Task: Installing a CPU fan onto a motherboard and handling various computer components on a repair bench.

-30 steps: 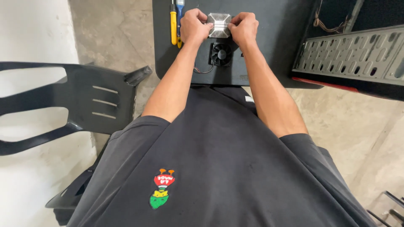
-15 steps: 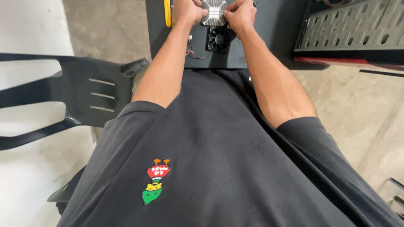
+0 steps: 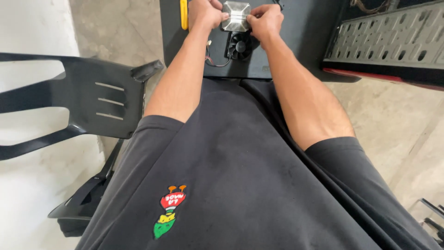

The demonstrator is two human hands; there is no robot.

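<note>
while over fan (image 3: 239,46), both hands grip heatsink (image 3: 236,15).

two hands (image 3: 206,14), one heatsink (image 3: 236,15) (silvery), one fan (image 3: 239,46).

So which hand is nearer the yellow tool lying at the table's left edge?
Left. The left hand grips the silver heatsink right beside the yellow tool; the right hand holds the heatsink's far side, farther away.

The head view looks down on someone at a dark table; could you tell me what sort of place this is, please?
Probably a computer repair workshop: both hands grip a metal heatsink above a small black fan, beside a perforated metal chassis.
</note>
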